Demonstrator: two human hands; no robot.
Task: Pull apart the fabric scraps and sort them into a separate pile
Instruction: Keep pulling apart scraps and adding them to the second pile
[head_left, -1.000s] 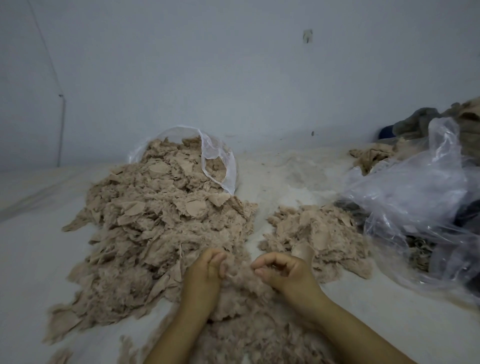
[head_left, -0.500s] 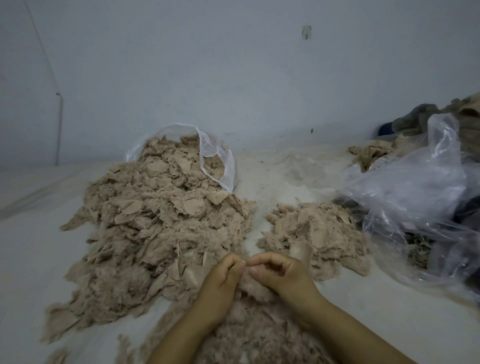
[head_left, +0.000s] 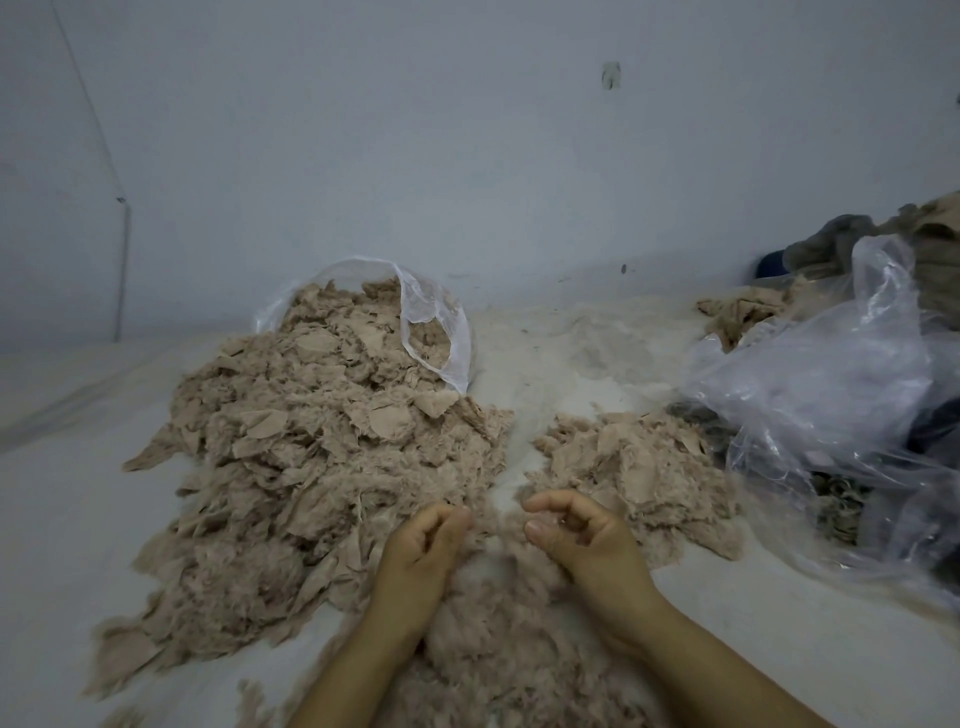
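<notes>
At lower centre, the left hand (head_left: 423, 545) and right hand (head_left: 576, 530), joined half a second ago, are now drawn apart, each pinching fluff from the fabric scraps (head_left: 498, 613); separation is judged under way

Both forearms are running off the near edge. The fluffy fibre mound (head_left: 511, 654) between them is blurring. Whether the curled hands are pinching anything is unclear. The crumpled plastic bag (head_left: 831, 415) is hiding dark contents, cut by the right edge.
</notes>
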